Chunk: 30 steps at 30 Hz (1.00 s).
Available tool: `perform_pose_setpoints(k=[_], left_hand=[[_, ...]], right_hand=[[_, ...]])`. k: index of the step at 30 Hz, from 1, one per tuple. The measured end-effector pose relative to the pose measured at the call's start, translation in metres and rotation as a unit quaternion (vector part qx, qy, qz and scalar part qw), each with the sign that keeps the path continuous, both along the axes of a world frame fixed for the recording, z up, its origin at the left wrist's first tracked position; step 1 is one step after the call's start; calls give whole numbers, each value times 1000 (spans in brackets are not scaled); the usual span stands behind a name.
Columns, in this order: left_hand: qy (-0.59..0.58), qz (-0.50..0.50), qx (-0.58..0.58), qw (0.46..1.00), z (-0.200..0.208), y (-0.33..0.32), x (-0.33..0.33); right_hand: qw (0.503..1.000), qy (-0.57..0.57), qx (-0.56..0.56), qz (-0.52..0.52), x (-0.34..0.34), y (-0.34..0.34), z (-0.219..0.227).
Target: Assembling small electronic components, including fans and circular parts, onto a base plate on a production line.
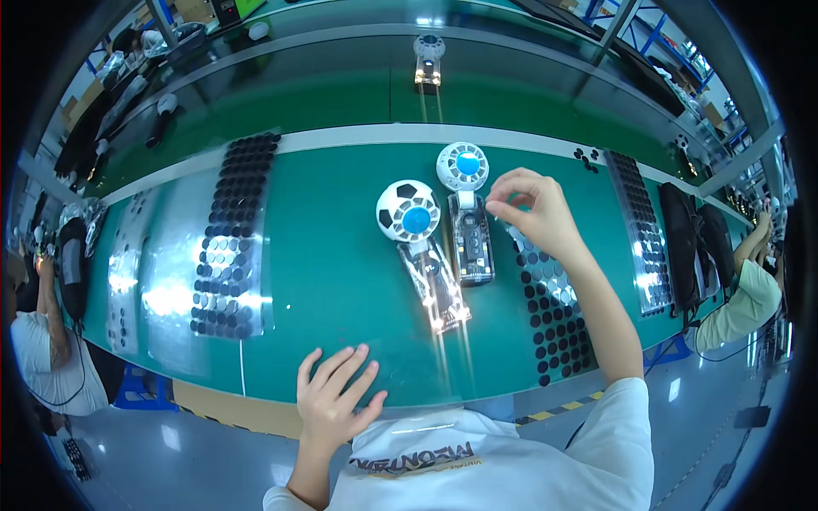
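My left hand point(335, 400) rests at the table's near edge, fingers spread and holding nothing. Thumb and forefinger of my right hand point(532, 209) are pinched together just right of a white handheld fan point(471, 243); whatever they hold is too small to make out. That fan has a round head with a blue centre and a see-through dark handle. Left of it lies a second handheld fan point(434, 285), its head patterned black and white like a football, lights glowing in its clear handle. Partly under my right forearm is a sheet of black round pads point(554, 319).
More sheets of black round pads point(228, 255) lie on the left of the green table point(328, 221), and another sheet point(639, 230) on the right beside black bags point(682, 247). Beyond a pale rail, another fan point(429, 60) sits on a green belt. Other people sit at both sides.
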<state>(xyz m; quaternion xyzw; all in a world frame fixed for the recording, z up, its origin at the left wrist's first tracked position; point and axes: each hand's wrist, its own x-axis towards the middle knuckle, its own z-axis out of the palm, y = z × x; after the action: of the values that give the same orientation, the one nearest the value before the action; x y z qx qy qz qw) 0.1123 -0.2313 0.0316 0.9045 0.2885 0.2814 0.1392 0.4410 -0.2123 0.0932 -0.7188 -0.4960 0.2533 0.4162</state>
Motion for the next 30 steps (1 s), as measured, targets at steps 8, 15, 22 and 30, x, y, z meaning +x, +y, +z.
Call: perform_pose_setpoints(k=[8,15,22,30], left_hand=[[36,23,-2,999,-5,-1,0],[58,35,1,998,-4,-3,0],[76,40,-6,996,-2,-4,0],[64,27,8,998,-8,-2,0]], right_hand=[[996,15,-30,82,-3,6,-2],[994,2,-62,92,-2,10,-1],[990,-42,-50,126,-1,13,1],[988,-87,-20,125,-6,13,0]])
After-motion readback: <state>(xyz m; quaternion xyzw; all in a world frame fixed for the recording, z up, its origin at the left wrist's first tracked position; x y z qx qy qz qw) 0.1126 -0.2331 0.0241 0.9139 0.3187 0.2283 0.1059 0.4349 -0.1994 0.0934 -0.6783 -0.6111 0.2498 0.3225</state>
